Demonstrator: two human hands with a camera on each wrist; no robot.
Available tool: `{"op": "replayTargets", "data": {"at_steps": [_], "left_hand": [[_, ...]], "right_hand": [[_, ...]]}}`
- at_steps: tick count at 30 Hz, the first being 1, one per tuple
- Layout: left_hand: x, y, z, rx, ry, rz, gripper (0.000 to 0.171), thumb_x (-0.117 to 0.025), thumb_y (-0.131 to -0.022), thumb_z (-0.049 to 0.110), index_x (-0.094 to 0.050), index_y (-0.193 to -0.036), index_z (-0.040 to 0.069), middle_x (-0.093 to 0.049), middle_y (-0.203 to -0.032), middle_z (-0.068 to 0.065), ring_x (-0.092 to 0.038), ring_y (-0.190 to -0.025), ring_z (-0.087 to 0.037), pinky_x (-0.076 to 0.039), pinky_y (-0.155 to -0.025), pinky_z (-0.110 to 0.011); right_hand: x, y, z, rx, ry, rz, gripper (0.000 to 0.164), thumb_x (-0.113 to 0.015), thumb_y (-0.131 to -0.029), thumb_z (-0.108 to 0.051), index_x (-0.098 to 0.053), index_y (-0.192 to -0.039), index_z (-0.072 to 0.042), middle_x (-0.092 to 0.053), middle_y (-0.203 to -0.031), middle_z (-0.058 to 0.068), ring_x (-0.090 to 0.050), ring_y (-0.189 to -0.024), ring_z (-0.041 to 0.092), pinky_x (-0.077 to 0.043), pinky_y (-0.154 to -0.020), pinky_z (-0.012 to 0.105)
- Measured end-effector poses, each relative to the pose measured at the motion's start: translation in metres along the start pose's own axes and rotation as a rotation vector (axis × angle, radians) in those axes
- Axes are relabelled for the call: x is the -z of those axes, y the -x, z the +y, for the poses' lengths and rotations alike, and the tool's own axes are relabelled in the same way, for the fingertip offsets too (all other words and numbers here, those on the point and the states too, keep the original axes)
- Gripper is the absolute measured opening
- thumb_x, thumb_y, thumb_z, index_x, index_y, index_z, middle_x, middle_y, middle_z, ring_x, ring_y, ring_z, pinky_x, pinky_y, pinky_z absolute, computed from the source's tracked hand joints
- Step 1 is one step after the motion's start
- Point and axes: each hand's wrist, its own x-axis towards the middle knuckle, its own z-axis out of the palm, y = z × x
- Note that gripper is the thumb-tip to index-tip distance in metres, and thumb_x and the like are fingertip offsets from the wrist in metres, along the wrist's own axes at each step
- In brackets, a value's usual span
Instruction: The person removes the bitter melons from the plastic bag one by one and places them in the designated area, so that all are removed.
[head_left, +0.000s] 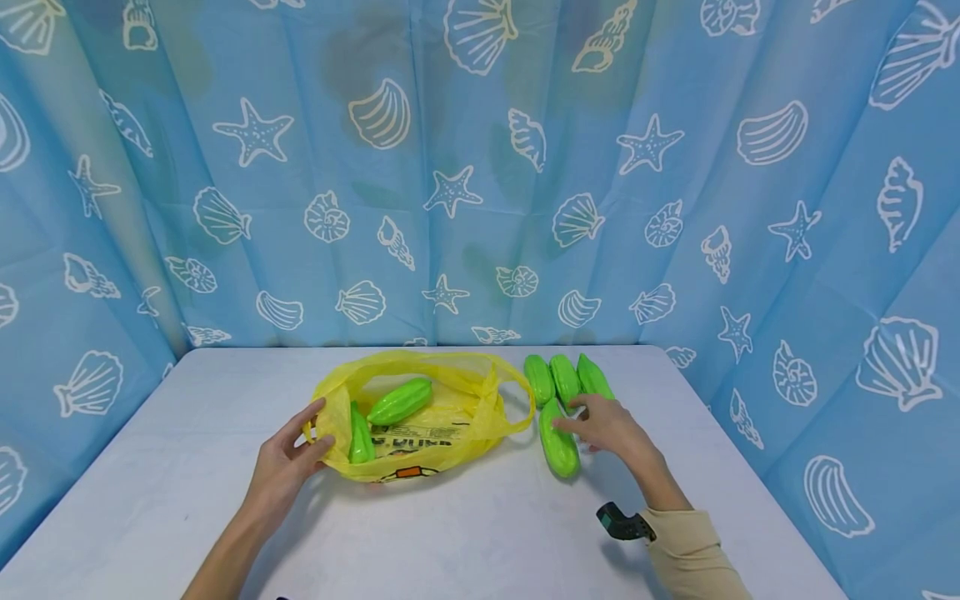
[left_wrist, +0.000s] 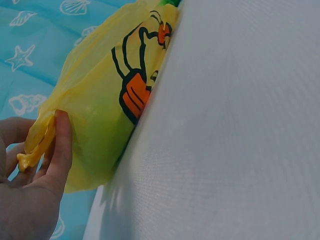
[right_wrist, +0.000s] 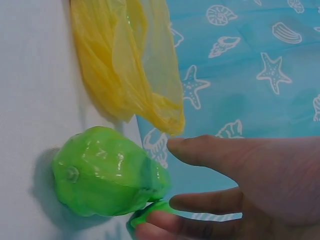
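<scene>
A yellow plastic bag [head_left: 487, 408] lies on its side, mouth towards me, with two glossy green model gourds [head_left: 402, 402] inside. My left hand [head_left: 288, 454] holds the bag's left edge between thumb and fingers; in the left wrist view the gathered yellow handle [left_wrist: 37, 145] sits in its grasp. To the right of the bag, my right hand [head_left: 603, 423] hovers with spread fingers at the nearest loose green gourd [head_left: 558, 442]. The right wrist view shows this ridged gourd [right_wrist: 100, 172] just beyond the fingertips; whether they touch is unclear.
Three more green gourds [head_left: 564, 377] lie side by side behind the near one, close to the bag's right handle. The white table [head_left: 465, 542] ends at a blue shell-patterned curtain [head_left: 480, 250] at the back and sides. A black device [head_left: 624, 523] sits on my right wrist.
</scene>
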Motion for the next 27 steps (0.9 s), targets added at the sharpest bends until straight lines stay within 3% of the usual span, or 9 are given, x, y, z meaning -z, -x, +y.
{"op": "replayTargets", "data": {"at_steps": [5, 13, 19, 27], "left_hand": [[0.000, 0.000, 0.001, -0.001, -0.001, 0.000, 0.065, -0.064, -0.096, 0.031, -0.033, -0.154, 0.027, -0.023, -0.162, -0.004, -0.059, -0.105, 0.008, -0.057, -0.084, -0.018], [0.001, -0.001, 0.001, -0.014, 0.012, -0.008, 0.065, -0.063, -0.096, 0.030, -0.033, -0.154, 0.026, -0.021, -0.163, -0.005, -0.059, -0.105, 0.009, -0.057, -0.085, -0.018], [0.000, -0.002, -0.001, -0.023, 0.019, -0.014, 0.065, -0.064, -0.096, 0.030, -0.034, -0.154, 0.026, -0.022, -0.162, -0.005, -0.059, -0.106, 0.009, -0.057, -0.084, -0.019], [0.000, -0.001, -0.002, -0.028, 0.020, -0.015, 0.065, -0.063, -0.097, 0.031, -0.033, -0.154, 0.026, -0.022, -0.162, -0.005, -0.060, -0.106, 0.009, -0.057, -0.084, -0.019]], "right_hand": [[0.003, 0.000, -0.002, 0.055, 0.065, 0.055, 0.061, -0.068, -0.090, -0.043, -0.058, -0.133, 0.000, -0.069, -0.110, 0.016, -0.066, -0.085, 0.022, -0.054, -0.066, 0.035], [0.004, -0.004, -0.006, 0.094, 0.050, 0.110, 0.057, -0.067, -0.091, -0.041, -0.058, -0.135, -0.004, -0.070, -0.104, 0.011, -0.064, -0.085, 0.020, -0.053, -0.068, 0.035], [0.005, -0.006, -0.019, 0.123, 0.047, 0.131, 0.054, -0.067, -0.092, -0.040, -0.059, -0.133, -0.007, -0.070, -0.107, 0.011, -0.065, -0.091, 0.021, -0.055, -0.072, 0.036], [0.003, -0.007, -0.043, 0.230, 0.064, 0.146, 0.051, -0.068, -0.092, -0.036, -0.059, -0.133, -0.006, -0.069, -0.112, 0.015, -0.065, -0.100, 0.028, -0.057, -0.082, 0.041]]}}
